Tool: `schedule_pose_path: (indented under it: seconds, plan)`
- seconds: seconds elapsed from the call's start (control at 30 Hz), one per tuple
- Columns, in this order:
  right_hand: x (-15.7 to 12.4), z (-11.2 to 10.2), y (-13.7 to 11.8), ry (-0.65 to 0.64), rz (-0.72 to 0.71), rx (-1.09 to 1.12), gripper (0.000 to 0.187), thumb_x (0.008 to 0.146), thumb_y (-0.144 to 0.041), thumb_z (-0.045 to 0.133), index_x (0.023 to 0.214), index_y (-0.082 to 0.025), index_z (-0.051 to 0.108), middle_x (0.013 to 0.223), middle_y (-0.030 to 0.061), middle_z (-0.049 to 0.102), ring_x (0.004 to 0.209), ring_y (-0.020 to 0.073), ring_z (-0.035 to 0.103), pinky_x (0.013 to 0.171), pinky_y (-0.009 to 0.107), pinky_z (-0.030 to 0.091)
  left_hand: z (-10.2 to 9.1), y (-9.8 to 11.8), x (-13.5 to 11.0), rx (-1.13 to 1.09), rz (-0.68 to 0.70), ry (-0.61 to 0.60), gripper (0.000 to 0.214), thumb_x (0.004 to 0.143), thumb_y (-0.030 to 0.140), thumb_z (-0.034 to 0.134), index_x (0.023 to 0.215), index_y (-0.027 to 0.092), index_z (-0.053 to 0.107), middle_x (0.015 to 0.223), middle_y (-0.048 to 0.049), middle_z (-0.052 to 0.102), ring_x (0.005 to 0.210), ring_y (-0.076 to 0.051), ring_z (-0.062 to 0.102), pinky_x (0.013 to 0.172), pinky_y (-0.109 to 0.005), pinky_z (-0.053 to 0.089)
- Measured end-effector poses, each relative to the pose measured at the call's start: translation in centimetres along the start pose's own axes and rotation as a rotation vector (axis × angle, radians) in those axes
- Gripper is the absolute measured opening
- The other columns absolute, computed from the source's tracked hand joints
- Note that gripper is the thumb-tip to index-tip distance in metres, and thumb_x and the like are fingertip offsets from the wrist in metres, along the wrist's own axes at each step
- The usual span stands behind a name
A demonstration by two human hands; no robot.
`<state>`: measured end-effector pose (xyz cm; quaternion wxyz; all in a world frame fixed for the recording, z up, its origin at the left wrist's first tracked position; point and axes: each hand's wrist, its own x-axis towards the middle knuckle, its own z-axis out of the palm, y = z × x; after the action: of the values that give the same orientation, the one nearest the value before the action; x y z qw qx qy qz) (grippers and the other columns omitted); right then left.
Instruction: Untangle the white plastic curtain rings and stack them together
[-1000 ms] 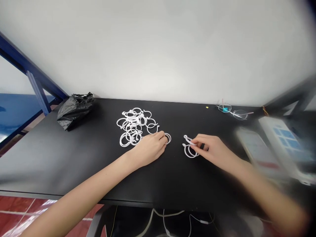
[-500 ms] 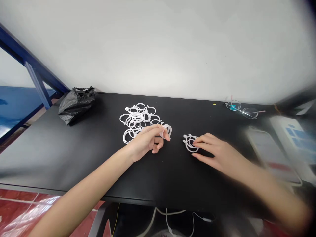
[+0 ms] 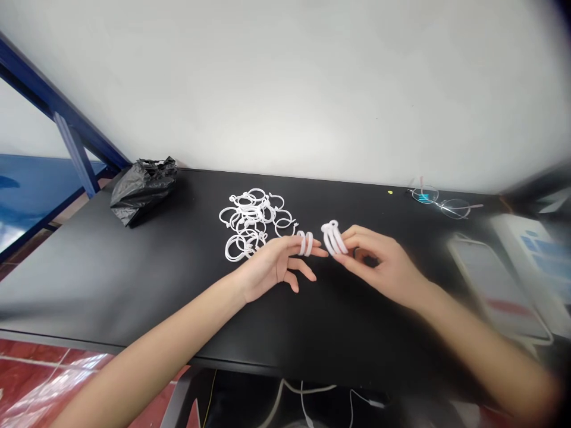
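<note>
My left hand (image 3: 285, 264) is over the table with fingers stretched and apart. A couple of white plastic curtain rings (image 3: 308, 244) hang around its index finger, which points to the right. My right hand (image 3: 372, 255) is closed, pinching several white curtain rings (image 3: 334, 239) between thumb and fingers. Their small eyelets face up. These rings are lined up side by side at the tip of my left index finger; whether they touch it I cannot tell. Behind my left hand lies a loose pile of white curtain rings (image 3: 250, 215) on the black table (image 3: 187, 238).
A crumpled black plastic bag (image 3: 143, 189) sits at the back left. A pair of glasses (image 3: 446, 205) lies at the back right. A phone (image 3: 499, 288) and a white box (image 3: 535, 255) are on the right. White cables (image 3: 307, 389) hang below the front edge.
My right hand has lifted its curtain rings off the table and brought them left to my left fingertip. My left hand has shifted slightly right, its fingers straighter.
</note>
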<state>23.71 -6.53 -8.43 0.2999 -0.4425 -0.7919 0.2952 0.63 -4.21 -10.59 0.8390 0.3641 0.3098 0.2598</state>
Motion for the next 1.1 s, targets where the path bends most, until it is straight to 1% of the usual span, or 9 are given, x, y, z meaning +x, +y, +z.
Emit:
schedule_pose_path:
  seconds: [0.13,0.33,0.43,0.57,0.73,0.83,0.93,1.03,1.1]
  plan:
    - [-0.5,1.7,0.0,0.027,-0.042,0.082,0.01,0.093,-0.025,0.058,0.087,-0.022,0.065,0.099,0.0051,0.061,0.061,0.0097,0.054,0.048,0.024,0.046,0.7,-0.7,-0.2,-0.048,0.039,-0.122,0.034,0.091,0.034,0.044,0.11,0.016,0.066,0.129,-0.0137,0.059,0.08,-0.016,0.067,0.05,-0.019,0.052]
    - [-1.5,2.9,0.1,0.155,0.075,0.251,0.005,0.091,-0.025,0.063,0.091,-0.023,0.068,0.099,0.0054,0.059,0.071,0.0132,0.06,0.053,0.026,0.053,1.3,-0.9,-0.7,-0.015,0.078,-0.142,0.032,0.089,0.024,0.045,0.111,0.015,0.067,0.124,-0.0141,0.06,0.086,-0.019,0.068,0.055,-0.02,0.055]
    - [-1.8,2.9,0.1,0.165,0.06,0.245,0.008,0.091,-0.026,0.063,0.096,-0.025,0.069,0.1,0.006,0.061,0.076,0.0156,0.064,0.056,0.027,0.056,1.4,-0.9,-0.8,-0.022,0.084,-0.139,0.033,0.09,0.023,0.046,0.113,0.015,0.067,0.12,-0.0139,0.062,0.089,-0.02,0.068,0.057,-0.021,0.055]
    - [-1.9,2.9,0.2,0.24,0.054,0.216,0.014,0.093,-0.024,0.06,0.102,-0.027,0.071,0.1,0.0062,0.064,0.078,0.0168,0.067,0.056,0.027,0.058,1.3,-1.0,-0.7,-0.07,0.06,-0.152,0.034,0.091,0.027,0.048,0.118,0.017,0.066,0.13,-0.015,0.06,0.094,-0.023,0.07,0.057,-0.021,0.056]
    - [-1.7,3.1,0.0,0.252,0.044,0.246,0.011,0.092,-0.026,0.062,0.098,-0.025,0.071,0.097,0.0061,0.071,0.08,0.0187,0.07,0.061,0.029,0.062,1.5,-1.4,-0.7,-0.087,0.014,-0.159,0.034,0.091,0.029,0.059,0.121,0.016,0.066,0.129,-0.0174,0.062,0.109,-0.028,0.068,0.057,-0.017,0.057]
    - [-1.7,3.2,0.1,0.234,0.017,0.221,0.012,0.091,-0.024,0.062,0.098,-0.026,0.072,0.097,0.0058,0.073,0.084,0.02,0.071,0.067,0.032,0.062,1.7,-1.8,-0.6,-0.103,0.016,-0.145,0.032,0.091,0.032,0.062,0.119,0.017,0.067,0.126,-0.0164,0.064,0.104,-0.027,0.07,0.053,-0.016,0.057]
    - [-1.7,3.2,0.3,0.234,-0.031,0.193,0.016,0.091,-0.019,0.062,0.1,-0.026,0.072,0.1,0.0051,0.074,0.086,0.0195,0.071,0.071,0.032,0.061,1.7,-2.2,-0.4,-0.129,0.009,-0.119,0.03,0.091,0.033,0.064,0.116,0.017,0.068,0.121,-0.0146,0.067,0.087,-0.022,0.075,0.047,-0.015,0.055]
    - [-1.7,3.1,0.2,0.199,-0.083,0.161,0.02,0.09,-0.017,0.062,0.104,-0.027,0.072,0.102,0.0054,0.073,0.088,0.0198,0.07,0.073,0.034,0.06,1.8,-2.4,-0.2,-0.111,-0.001,-0.052,0.027,0.089,0.035,0.067,0.104,0.013,0.07,0.109,-0.0128,0.071,0.071,-0.016,0.075,0.045,-0.014,0.054]
    - [-1.7,3.0,0.1,0.207,-0.084,0.144,0.015,0.09,-0.02,0.063,0.1,-0.026,0.073,0.099,0.0059,0.073,0.085,0.0201,0.069,0.071,0.034,0.059,1.9,-2.4,-0.2,-0.069,0.016,-0.011,0.026,0.088,0.035,0.068,0.096,0.011,0.071,0.101,-0.0113,0.073,0.069,-0.015,0.074,0.047,-0.014,0.054]
